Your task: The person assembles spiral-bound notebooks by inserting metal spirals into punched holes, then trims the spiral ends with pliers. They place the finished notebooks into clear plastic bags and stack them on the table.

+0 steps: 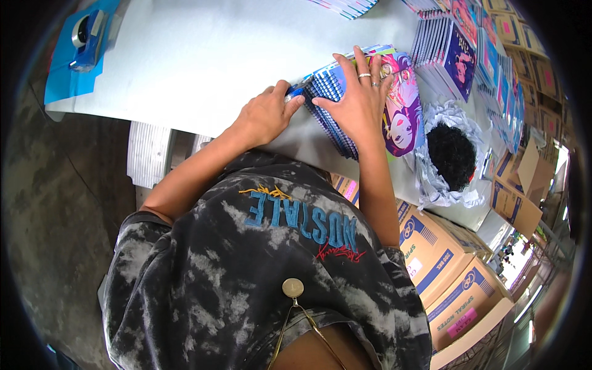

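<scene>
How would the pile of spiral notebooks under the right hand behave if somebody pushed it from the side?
The notebook stack would likely slide apart: no band shows around it. It is probably heavy, as many coils show along its edge. The top cover looks smooth, so it may slip under the right hand.

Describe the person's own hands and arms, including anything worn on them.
Both forearms are bare below short, black-and-grey mottled sleeves. The right hand wears two slim, silvery rings on neighbouring fingers; the left hand shows none. Neither hand is gloved.
</scene>
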`<state>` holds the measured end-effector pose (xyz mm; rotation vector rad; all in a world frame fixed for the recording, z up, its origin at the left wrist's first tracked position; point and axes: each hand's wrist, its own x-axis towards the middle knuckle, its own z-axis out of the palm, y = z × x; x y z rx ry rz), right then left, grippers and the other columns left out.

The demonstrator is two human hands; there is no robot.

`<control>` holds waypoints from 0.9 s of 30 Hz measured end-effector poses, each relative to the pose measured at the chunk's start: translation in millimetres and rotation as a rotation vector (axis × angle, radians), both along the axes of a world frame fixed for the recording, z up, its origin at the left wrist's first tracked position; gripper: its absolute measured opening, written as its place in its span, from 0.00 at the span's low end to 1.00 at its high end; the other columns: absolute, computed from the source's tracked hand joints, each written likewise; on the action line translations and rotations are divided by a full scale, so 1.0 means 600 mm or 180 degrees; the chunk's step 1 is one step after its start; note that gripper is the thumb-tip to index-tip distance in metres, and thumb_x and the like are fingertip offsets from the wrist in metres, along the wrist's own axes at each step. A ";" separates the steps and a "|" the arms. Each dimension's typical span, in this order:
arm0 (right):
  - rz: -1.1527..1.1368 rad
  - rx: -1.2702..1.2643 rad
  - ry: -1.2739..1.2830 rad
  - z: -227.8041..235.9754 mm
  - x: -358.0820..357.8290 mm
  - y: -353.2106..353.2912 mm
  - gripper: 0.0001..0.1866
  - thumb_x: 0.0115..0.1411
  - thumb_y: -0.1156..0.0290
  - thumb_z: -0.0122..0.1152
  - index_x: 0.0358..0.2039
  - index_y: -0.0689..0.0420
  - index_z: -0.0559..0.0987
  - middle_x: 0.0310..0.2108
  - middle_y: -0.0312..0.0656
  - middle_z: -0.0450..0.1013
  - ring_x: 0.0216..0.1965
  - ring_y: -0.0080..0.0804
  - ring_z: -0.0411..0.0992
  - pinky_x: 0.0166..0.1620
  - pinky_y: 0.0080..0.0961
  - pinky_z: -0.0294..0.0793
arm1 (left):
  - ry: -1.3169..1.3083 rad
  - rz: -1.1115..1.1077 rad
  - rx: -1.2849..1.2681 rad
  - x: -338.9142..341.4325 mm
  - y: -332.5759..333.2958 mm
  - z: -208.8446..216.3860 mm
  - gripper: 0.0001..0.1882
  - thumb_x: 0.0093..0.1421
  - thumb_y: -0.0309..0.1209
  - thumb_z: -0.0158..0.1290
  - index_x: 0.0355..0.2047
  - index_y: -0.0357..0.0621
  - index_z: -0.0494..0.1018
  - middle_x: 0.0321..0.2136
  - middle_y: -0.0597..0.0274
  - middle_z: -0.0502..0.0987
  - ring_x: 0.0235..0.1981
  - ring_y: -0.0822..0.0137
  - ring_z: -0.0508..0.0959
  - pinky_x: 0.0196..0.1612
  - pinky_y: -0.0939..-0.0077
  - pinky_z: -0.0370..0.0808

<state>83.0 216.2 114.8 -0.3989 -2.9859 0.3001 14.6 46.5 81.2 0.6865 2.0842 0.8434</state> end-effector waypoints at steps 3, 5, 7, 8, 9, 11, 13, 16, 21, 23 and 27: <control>-0.0029 0.0124 0.0000 -0.002 0.001 -0.002 0.39 0.38 0.61 0.71 0.54 0.45 0.66 0.61 0.44 0.54 0.63 0.57 0.44 0.59 0.64 0.41 | -0.2614 0.0432 0.0847 -0.016 -0.016 -0.039 0.27 0.65 0.50 0.34 0.47 0.37 0.65 0.31 0.53 0.76 0.35 0.59 0.78 0.37 0.69 0.73; -0.0013 0.0102 0.0030 -0.004 0.001 0.000 0.39 0.38 0.61 0.71 0.54 0.45 0.66 0.61 0.44 0.54 0.63 0.57 0.45 0.59 0.64 0.42 | -0.4389 0.0852 0.1183 -0.021 -0.024 -0.020 0.27 0.65 0.51 0.33 0.47 0.38 0.66 0.30 0.57 0.76 0.35 0.62 0.78 0.35 0.71 0.74; 0.0006 0.0087 0.0051 -0.004 0.001 0.000 0.39 0.38 0.60 0.71 0.53 0.45 0.67 0.61 0.44 0.54 0.63 0.57 0.44 0.58 0.65 0.42 | -0.3695 0.0694 0.0902 -0.020 -0.024 -0.024 0.28 0.65 0.51 0.33 0.47 0.38 0.66 0.30 0.55 0.76 0.36 0.62 0.78 0.35 0.70 0.74; 0.0018 0.0082 0.0057 -0.004 0.000 0.000 0.39 0.38 0.60 0.71 0.53 0.45 0.67 0.61 0.44 0.54 0.63 0.57 0.44 0.58 0.65 0.42 | -0.3005 0.0535 0.0637 -0.019 -0.021 -0.023 0.28 0.65 0.51 0.33 0.47 0.38 0.66 0.30 0.55 0.76 0.37 0.61 0.78 0.35 0.69 0.74; 0.0031 0.0077 0.0064 -0.004 0.000 -0.001 0.39 0.38 0.60 0.71 0.53 0.46 0.67 0.61 0.44 0.54 0.63 0.57 0.44 0.57 0.66 0.42 | -0.2313 0.0377 0.0374 -0.016 -0.016 -0.022 0.28 0.65 0.51 0.33 0.47 0.38 0.66 0.29 0.55 0.76 0.37 0.61 0.78 0.36 0.68 0.74; -0.0019 0.0218 -0.0096 -0.001 -0.003 -0.006 0.41 0.38 0.60 0.72 0.54 0.47 0.65 0.61 0.46 0.52 0.63 0.60 0.44 0.57 0.67 0.42 | 0.0067 0.0034 -0.0108 0.005 -0.012 -0.019 0.28 0.65 0.50 0.34 0.47 0.37 0.65 0.27 0.55 0.75 0.34 0.60 0.78 0.37 0.66 0.72; -0.0146 0.0409 -0.0206 -0.003 -0.005 -0.016 0.43 0.37 0.60 0.72 0.55 0.48 0.63 0.62 0.48 0.50 0.62 0.63 0.43 0.56 0.69 0.42 | 0.0311 -0.0059 -0.0036 0.006 -0.012 -0.030 0.28 0.65 0.51 0.34 0.47 0.36 0.65 0.25 0.55 0.74 0.33 0.59 0.77 0.38 0.66 0.71; -0.0374 0.0618 -0.0288 -0.015 -0.006 -0.035 0.48 0.35 0.60 0.74 0.57 0.48 0.59 0.63 0.52 0.45 0.61 0.68 0.42 0.55 0.69 0.44 | -0.2956 0.0753 0.0661 -0.007 -0.023 -0.032 0.28 0.64 0.53 0.33 0.46 0.40 0.67 0.25 0.60 0.73 0.29 0.66 0.76 0.33 0.71 0.73; -0.0367 0.0516 -0.0216 -0.014 -0.005 -0.032 0.47 0.36 0.59 0.74 0.57 0.49 0.59 0.63 0.52 0.46 0.62 0.67 0.43 0.56 0.67 0.45 | -0.2918 0.0508 0.0605 -0.020 -0.024 -0.039 0.26 0.64 0.53 0.33 0.41 0.43 0.69 0.26 0.62 0.73 0.27 0.71 0.76 0.28 0.74 0.73; -0.0368 0.0502 -0.0229 -0.012 -0.008 -0.035 0.47 0.36 0.59 0.74 0.57 0.49 0.59 0.63 0.52 0.46 0.62 0.67 0.43 0.57 0.66 0.44 | -0.0437 0.0056 -0.0111 -0.001 -0.014 -0.033 0.26 0.64 0.52 0.34 0.41 0.42 0.67 0.24 0.60 0.73 0.29 0.70 0.77 0.31 0.76 0.73; -0.0420 0.0570 -0.0352 -0.009 -0.011 -0.036 0.48 0.37 0.58 0.73 0.58 0.51 0.58 0.63 0.55 0.45 0.62 0.65 0.42 0.57 0.64 0.42 | -0.0730 0.0187 -0.0002 0.007 -0.012 -0.051 0.25 0.64 0.52 0.35 0.44 0.43 0.66 0.28 0.58 0.74 0.33 0.67 0.77 0.35 0.74 0.73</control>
